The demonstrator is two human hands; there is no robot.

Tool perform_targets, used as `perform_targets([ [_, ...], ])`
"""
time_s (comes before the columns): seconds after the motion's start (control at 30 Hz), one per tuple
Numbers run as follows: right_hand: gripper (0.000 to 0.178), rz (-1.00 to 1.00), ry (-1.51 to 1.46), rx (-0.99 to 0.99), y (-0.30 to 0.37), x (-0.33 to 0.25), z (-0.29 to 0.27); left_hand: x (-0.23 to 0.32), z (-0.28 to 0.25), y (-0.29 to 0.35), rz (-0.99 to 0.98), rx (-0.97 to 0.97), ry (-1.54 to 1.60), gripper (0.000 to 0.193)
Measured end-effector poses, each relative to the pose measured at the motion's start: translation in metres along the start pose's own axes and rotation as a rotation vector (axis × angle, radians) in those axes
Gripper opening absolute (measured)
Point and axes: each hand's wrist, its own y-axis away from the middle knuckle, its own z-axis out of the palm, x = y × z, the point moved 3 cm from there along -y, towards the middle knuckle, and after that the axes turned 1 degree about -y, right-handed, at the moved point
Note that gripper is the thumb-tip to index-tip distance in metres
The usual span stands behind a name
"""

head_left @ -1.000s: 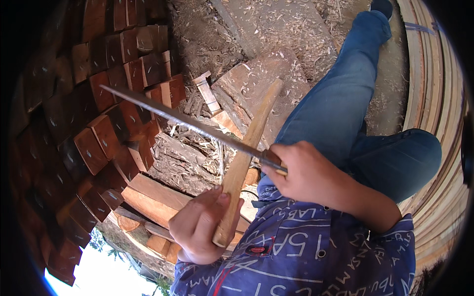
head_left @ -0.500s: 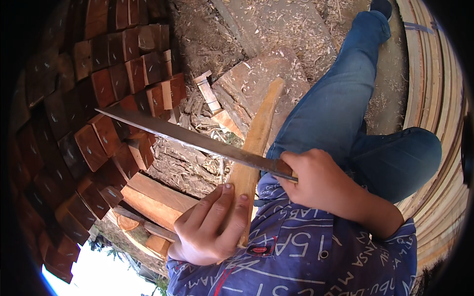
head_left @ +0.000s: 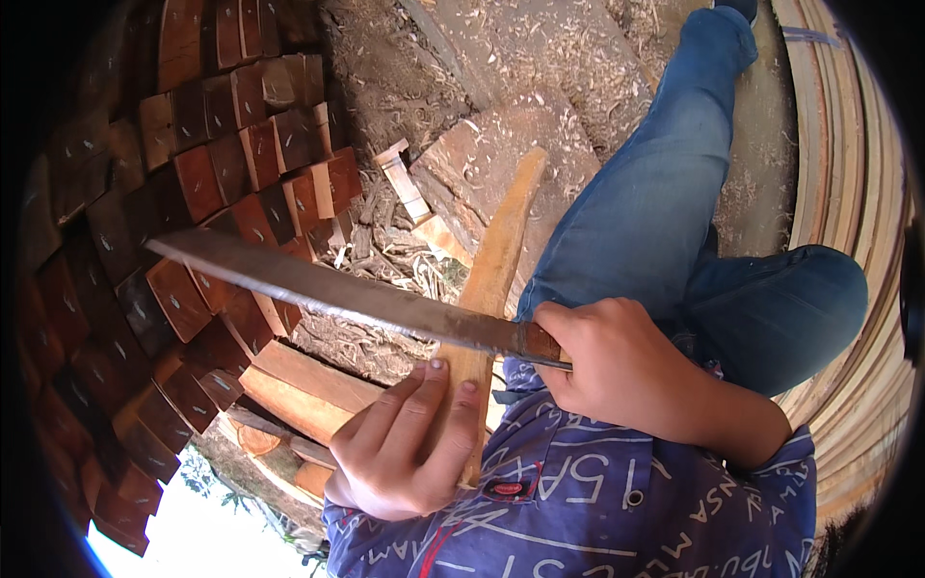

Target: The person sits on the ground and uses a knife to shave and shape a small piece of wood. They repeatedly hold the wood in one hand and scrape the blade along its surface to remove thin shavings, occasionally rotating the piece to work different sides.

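Curly wood shavings lie all over the dirt ground (head_left: 385, 67). On the left, lots of brown wood blocks (head_left: 198, 125) are piled up, with little pale marks on many ends. Long, thin boards (head_left: 819, 164) are stacked on the right. The left hand (head_left: 400, 448) has its fingers wrapped around the near end of a wooden stick (head_left: 496, 255), and the far end reaches out over a big chunk of wood (head_left: 564, 140). The right hand (head_left: 617, 371) has its fingers tight around the handle of a machete (head_left: 385, 306). Its blade crosses over the stick; I can't tell if they touch. White letters and numbers cover the blue shirt (head_left: 588, 515).
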Motion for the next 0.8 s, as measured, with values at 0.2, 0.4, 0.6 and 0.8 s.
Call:
perform_targets([
  [0.2,0.018,0.138,0.035,0.013,-0.006,0.032,-0.002,0.004,0.001,0.001,0.036,-0.038,-0.023,0.021],
  [0.4,0.017,0.038,0.080,-0.013,-0.003,0.003,-0.010,0.001,0.001,-0.001,0.022,0.012,-0.014,0.022],
  [0.6,0.017,0.086,0.034,0.029,-0.008,0.031,-0.002,0.000,0.001,-0.002,0.051,-0.009,-0.030,0.021],
  [0.8,0.016,0.042,0.008,0.016,-0.001,0.010,0.002,0.001,0.000,0.002,0.026,0.013,-0.048,0.018],
])
